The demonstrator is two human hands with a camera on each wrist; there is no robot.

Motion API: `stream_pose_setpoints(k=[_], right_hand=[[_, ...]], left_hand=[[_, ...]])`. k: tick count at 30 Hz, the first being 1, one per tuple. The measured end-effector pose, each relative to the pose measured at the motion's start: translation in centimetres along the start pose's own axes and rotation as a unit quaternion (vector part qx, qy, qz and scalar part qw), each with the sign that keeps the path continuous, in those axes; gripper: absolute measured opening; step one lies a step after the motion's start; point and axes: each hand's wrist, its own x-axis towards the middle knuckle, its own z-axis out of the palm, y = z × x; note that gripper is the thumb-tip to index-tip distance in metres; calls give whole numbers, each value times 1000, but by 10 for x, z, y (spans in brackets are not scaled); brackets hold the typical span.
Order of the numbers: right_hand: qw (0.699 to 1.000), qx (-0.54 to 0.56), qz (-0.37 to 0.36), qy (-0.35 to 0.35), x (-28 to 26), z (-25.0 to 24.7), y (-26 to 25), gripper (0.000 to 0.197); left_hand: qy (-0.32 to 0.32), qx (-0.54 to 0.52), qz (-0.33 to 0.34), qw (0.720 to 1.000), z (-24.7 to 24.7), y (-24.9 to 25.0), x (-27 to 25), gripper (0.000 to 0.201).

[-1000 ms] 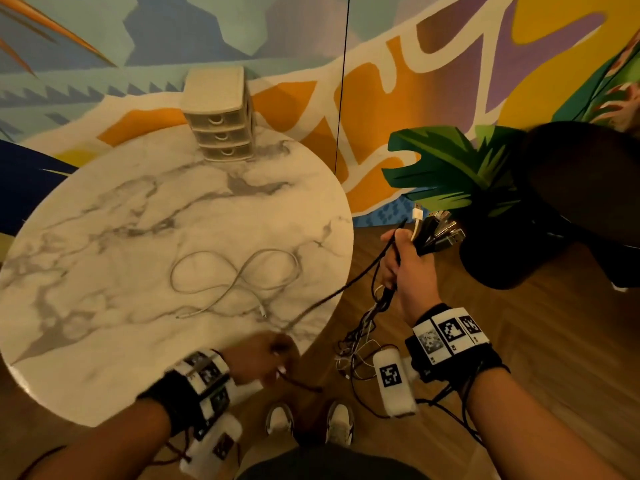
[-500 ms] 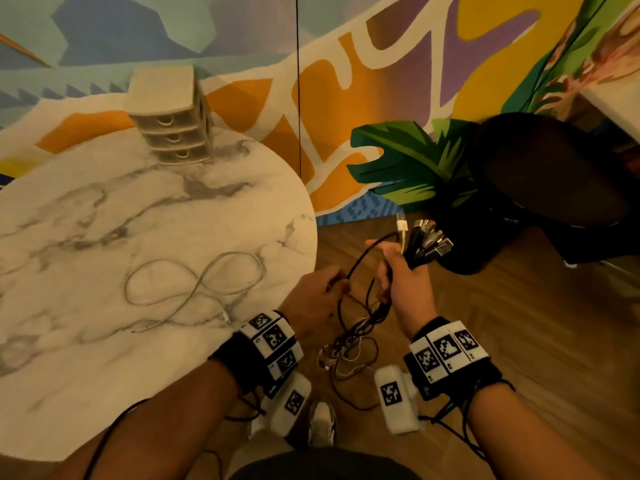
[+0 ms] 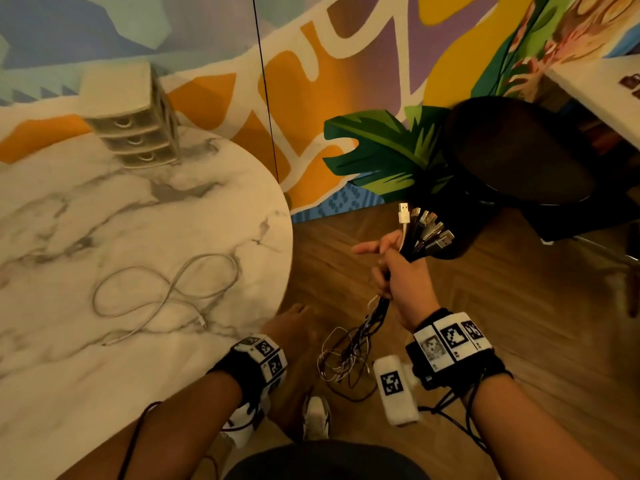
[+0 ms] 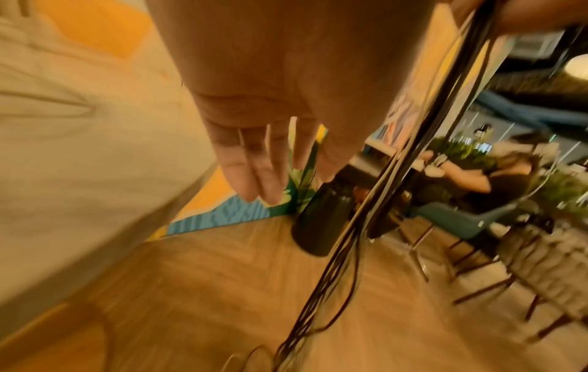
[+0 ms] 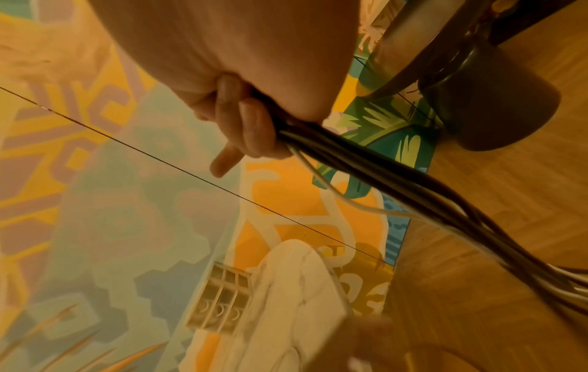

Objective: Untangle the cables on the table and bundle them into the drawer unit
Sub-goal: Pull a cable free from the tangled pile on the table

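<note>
Beside marble table (image 3: 145,358), right hand (image 3: 403,271) grips cable bundle (image 3: 420,233); left hand (image 3: 294,327) relaxed, empty

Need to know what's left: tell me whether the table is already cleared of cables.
No, one pale cable lies looped on the marble table.

Café: mural (image 3: 346,81), marble table (image 3: 104,237), chairs (image 4: 461,221)

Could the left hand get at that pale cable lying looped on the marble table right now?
Probably yes. The left hand hangs open and holds nothing, just off the table's near edge, and nothing lies between it and the looped cable. The right hand alone holds the cable bunch.
</note>
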Motion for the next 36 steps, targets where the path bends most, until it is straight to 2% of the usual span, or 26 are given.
stream_pose_setpoints(k=[2, 3, 5, 7, 10, 14, 16, 18, 20, 22, 26, 27, 29, 31, 33, 35, 36], right_hand=[[1000, -10, -6, 1, 0, 1, 1, 26], [1000, -12, -7, 1, 0, 3, 2, 26], [1000, -6, -12, -4, -2, 8, 1, 28], [1000, 8, -14, -8, -3, 11, 1, 30], [999, 35, -35, -10, 3, 14, -6, 29], [997, 51, -64, 5, 6, 19, -13, 23], [995, 50, -78, 24, 8, 22, -15, 25], [995, 59, -77, 22, 11, 23, -17, 26], [994, 89, -60, 20, 15, 22, -17, 28], [993, 104, -44, 32, 16, 23, -15, 29], [994, 86, -18, 60, 13, 25, -4, 32], [995, 82, -11, 62, 11, 25, -4, 34], [997, 45, -13, 61, 9, 25, -8, 37], [997, -56, -27, 40, 11, 25, -16, 39], [989, -139, -54, -1, 13, 25, -26, 39], [985, -151, -87, -15, 16, 28, -35, 38], [985, -138, -99, -6, 17, 28, -37, 35]], left_hand=[[75, -90, 62, 991, -22, 19, -9, 45], [111, -148, 101, 977, -34, 30, -14, 45], [130, -241, 163, 948, -54, 53, -24, 50], [92, -306, 191, 928, -64, 72, -28, 55], [54, -396, 192, 896, -69, 85, -21, 45], [40, -388, 191, 901, -72, 93, -13, 25], [23, -443, 183, 878, -75, 101, -12, 31], [28, -479, 173, 860, -74, 105, -7, 23], [43, -475, 145, 867, -67, 104, -2, 2], [65, -431, 115, 893, -62, 103, 3, 17], [72, -332, 79, 937, -61, 94, 10, 14], [62, -313, 66, 945, -61, 92, 12, 14], [59, -290, 82, 952, -67, 91, 11, 16], [108, -313, 139, 933, -77, 98, 6, 37], [189, -339, 224, 894, -92, 107, 2, 49], [232, -341, 270, 870, -104, 113, 0, 53], [241, -355, 264, 864, -113, 116, -3, 51]])
